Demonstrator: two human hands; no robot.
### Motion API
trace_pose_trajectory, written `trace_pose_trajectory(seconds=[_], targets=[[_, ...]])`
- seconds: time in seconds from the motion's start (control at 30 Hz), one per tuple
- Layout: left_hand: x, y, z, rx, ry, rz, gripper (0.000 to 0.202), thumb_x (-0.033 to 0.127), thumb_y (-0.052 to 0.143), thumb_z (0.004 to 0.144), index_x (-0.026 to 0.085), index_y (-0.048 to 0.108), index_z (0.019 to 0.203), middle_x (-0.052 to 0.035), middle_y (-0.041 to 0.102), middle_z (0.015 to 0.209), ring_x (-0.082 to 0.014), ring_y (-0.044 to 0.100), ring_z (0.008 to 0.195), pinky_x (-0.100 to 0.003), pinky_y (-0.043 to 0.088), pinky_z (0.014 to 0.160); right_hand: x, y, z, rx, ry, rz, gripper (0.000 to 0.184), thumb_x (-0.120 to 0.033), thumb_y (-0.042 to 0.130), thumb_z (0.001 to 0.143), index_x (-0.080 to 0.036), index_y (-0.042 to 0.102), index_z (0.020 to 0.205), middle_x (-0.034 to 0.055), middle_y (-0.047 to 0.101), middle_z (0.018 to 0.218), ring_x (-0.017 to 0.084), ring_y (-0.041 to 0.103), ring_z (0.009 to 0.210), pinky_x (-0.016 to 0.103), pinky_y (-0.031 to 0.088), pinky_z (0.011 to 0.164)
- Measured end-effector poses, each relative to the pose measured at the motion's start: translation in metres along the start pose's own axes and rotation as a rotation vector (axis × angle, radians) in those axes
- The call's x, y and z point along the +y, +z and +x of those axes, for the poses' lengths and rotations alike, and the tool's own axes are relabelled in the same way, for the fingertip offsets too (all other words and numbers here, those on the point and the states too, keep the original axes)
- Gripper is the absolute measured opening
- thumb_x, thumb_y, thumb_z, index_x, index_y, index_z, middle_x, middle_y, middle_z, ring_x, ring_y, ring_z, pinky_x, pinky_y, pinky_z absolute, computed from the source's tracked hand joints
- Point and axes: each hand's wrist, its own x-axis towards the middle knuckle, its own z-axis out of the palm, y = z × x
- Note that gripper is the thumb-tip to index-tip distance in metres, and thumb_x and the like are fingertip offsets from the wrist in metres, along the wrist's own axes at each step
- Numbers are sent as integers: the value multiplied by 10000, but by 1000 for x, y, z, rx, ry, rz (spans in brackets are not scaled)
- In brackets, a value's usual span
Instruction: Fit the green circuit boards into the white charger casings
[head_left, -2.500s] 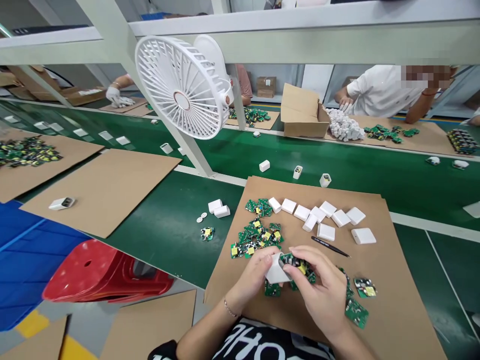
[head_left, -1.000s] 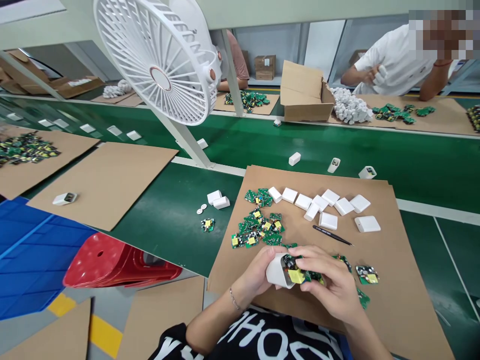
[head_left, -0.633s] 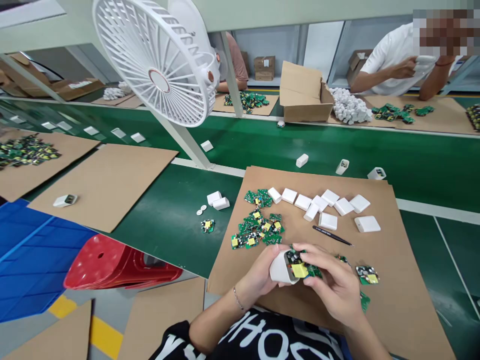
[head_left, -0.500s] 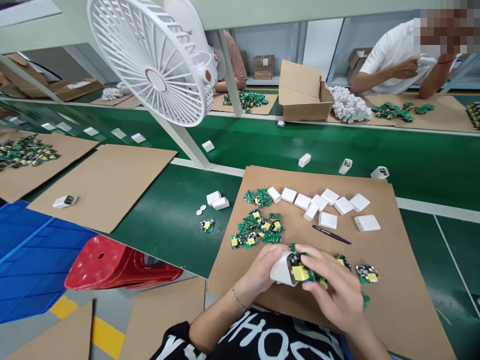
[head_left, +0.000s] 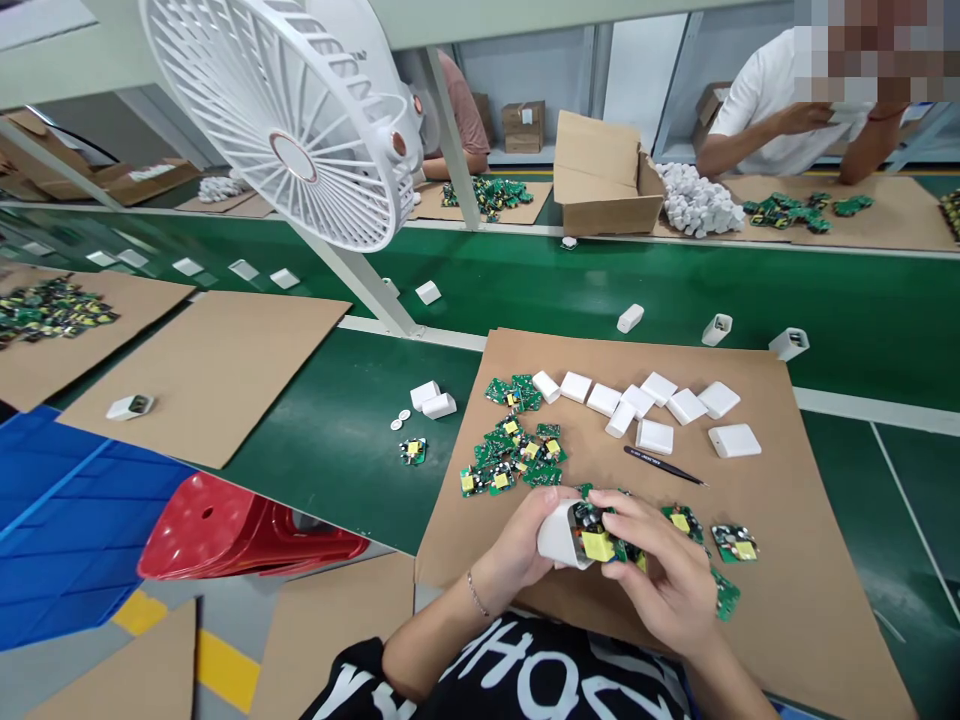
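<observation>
My left hand is closed around a white plastic charger housing, its open end facing right. Between the fingers and thumb of my right hand is a green circuit board with a yellow component. The board's left end is at the housing's mouth; how deep it sits inside is hard to see. Loose circuit boards lie just right of my right hand, some partly hidden behind it. Beyond my hands, black tweezers rest on the cardboard sheet.
White housings lie in a loose row at the back of the cardboard, beside a cluster of boards. A green conveyor carries more housings. A white fan hangs at upper left. Two people sit across, and a red stool stands left.
Housings on the conveyor have shifted right. My hands keep nearly the same hold on the housing and board, with only a slight movement. The view has tilted a little.
</observation>
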Motion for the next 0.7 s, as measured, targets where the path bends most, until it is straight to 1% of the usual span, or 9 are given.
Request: trace_pose_trajectory(seconds=[0.1,0.2,0.33,0.43,0.5,0.57,0.63,0.7], targets=[[-2,2,2,16,-84,-104,516,604,748,607,119,668,764,-5,588,554,-101,502,462,-193,336,410,2,1,-3,20,11,-27,378,-158,581,898,-215,559,1271,141,667,1225,260,667,1100,425,584,879],[-3,3,4,7,-132,-151,504,579,762,611,110,666,770,-9,594,570,-95,501,460,-177,315,378,5,2,-3,38,25,-41,371,-161,584,893,-219,572,1259,139,672,1220,264,677,1081,422,589,865],[-3,4,5,37,-155,-167,459,536,789,607,124,659,764,5,583,554,-92,502,459,-162,322,368,6,2,-2,41,38,-50,362,-159,592,889,-218,583,1246,135,682,1203,259,685,1066,413,593,861],[-3,3,5,56,-146,-169,442,517,800,604,127,657,755,5,581,547,-93,505,460,-161,329,370,6,2,-3,43,60,-52,362,-159,588,896,-219,580,1253,137,677,1210,256,674,1087,414,589,871],[-3,3,5,58,-139,-160,457,529,796,607,121,658,760,-4,592,572,-98,515,475,-165,341,379,6,1,-4,39,58,-49,360,-160,587,899,-218,581,1255,138,677,1209,253,672,1087,413,588,870],[-2,5,4,50,-124,-135,507,577,795,585,117,655,749,-8,590,591,-101,519,493,-170,356,393,6,0,-5,36,50,-47,362,-160,592,897,-217,584,1255,137,678,1207,251,676,1076,409,588,863],[0,7,3,25,-102,-98,560,635,791,546,120,642,708,-1,564,580,-97,497,489,-175,350,396,7,0,-6,40,49,-43,370,-160,600,894,-221,586,1258,136,679,1206,252,677,1071,410,586,857],[1,9,2,-4,-75,-66,577,671,773,541,129,618,664,13,521,553,-88,458,471,-177,319,387,8,0,-6,47,53,-28,380,-165,606,893,-229,585,1266,134,679,1208,256,675,1075,415,584,856]])
